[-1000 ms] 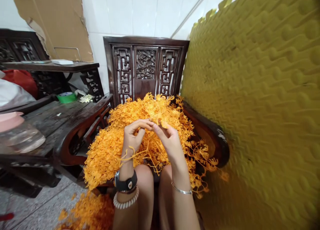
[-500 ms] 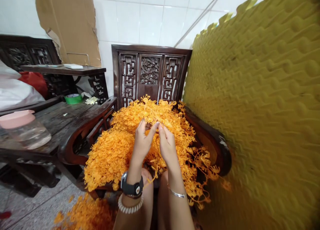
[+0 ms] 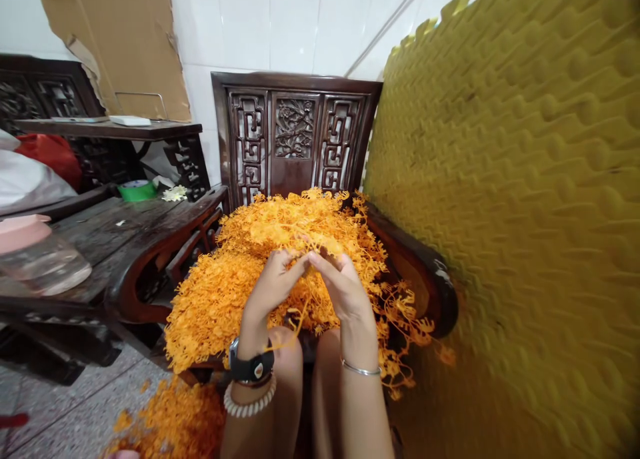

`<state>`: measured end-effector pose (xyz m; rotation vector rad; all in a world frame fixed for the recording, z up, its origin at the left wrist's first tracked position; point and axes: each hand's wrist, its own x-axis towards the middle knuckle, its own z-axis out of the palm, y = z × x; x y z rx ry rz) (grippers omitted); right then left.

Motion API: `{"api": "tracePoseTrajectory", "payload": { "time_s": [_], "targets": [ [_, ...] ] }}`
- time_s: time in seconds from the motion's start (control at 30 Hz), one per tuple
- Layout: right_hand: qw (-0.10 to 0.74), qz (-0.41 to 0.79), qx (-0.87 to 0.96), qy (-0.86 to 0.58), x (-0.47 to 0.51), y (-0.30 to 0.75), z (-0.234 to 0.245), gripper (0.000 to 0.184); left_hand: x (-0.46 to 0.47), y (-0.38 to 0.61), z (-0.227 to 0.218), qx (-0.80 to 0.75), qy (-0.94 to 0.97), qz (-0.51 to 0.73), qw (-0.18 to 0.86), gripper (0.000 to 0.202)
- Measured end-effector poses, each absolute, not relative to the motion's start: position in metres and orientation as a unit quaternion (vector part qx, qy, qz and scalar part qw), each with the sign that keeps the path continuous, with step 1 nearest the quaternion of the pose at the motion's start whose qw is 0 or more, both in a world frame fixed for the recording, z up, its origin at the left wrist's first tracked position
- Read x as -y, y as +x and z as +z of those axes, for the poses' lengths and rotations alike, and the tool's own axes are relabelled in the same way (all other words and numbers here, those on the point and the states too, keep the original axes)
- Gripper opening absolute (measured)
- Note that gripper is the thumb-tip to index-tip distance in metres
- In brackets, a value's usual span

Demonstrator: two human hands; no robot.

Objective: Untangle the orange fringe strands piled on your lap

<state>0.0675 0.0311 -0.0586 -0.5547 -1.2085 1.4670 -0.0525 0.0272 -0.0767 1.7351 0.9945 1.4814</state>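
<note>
My left hand (image 3: 270,282) and my right hand (image 3: 347,292) lean inward, with the fingers (image 3: 281,258) bent. My thumbs (image 3: 320,263) are close together at their tips.

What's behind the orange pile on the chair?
A carved dark wooden backrest rises behind the orange pile, with white wall tiles beyond. The pile covers the backrest's lower edge, so that part cannot be seen.

I take this for someone's home, probably a sitting room: my head-camera feed shows a dark, polished wooden armchair with a carved openwork back (image 3: 293,178), a dark plank-topped wooden piece of furniture (image 3: 100,232) beside it, a clear plastic jug with a pink lid (image 3: 47,266), a wall of glossy white tiles (image 3: 295,26), a grey speckled floor (image 3: 75,416) and a yellow textured foam mat (image 3: 500,179) standing on edge.
</note>
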Motion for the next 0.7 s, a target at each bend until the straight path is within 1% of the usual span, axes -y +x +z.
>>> {"api": "tracePoseTrajectory", "payload": {
  "time_s": [0.1,0.17,0.33,0.43,0.53,0.7],
  "targets": [
    [0.574,0.608,0.502,-0.223,-0.029,0.064,-0.057,0.023,-0.027,-0.053,-0.080,-0.380,0.631,0.586,0.337,0.019],
    [0.602,0.594,0.476,-0.241,-0.030,0.061,-0.057,0.019,-0.028,-0.050,-0.081,-0.374,0.607,0.604,0.356,0.015],
    [0.649,0.572,0.420,-0.275,-0.030,0.060,-0.054,0.016,-0.029,-0.035,-0.078,-0.279,0.579,0.622,0.447,0.021],
    [0.668,0.585,0.375,-0.267,-0.028,0.063,-0.054,0.011,-0.030,-0.020,-0.075,-0.218,0.489,0.662,0.525,0.024],
    [0.667,0.621,0.338,-0.235,-0.026,0.065,-0.054,0.007,-0.034,-0.008,-0.075,-0.181,0.387,0.692,0.582,0.031],
    [0.672,0.630,0.329,-0.205,-0.028,0.065,-0.055,0.008,-0.043,-0.001,-0.080,-0.140,0.315,0.688,0.639,0.041]
  ]
}}
